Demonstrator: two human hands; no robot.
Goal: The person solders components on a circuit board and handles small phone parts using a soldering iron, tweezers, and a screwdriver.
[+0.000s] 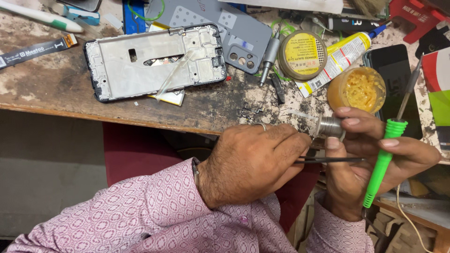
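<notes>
Head view shows a scarred wooden desk (pixel 56 89) strewn with a phone frame (pixel 154 61), left hand (pixel 253 161) pinching tweezers (pixel 328 160), right hand (pixel 370 154) clasping a solder spool (pixel 330 126) and green soldering iron (pixel 385 159) at its edge

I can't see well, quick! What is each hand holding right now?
Left hand: closed, pinching black tweezers.
Right hand: closed, holding a green soldering iron and a small solder spool.

A small silvery solder spool (pixel 331 126) sits pinched at the worktop's edge; a green-handled soldering iron (pixel 385 157) slants toward one o'clock; thin black tweezers (pixel 328 160) lie level.
</notes>
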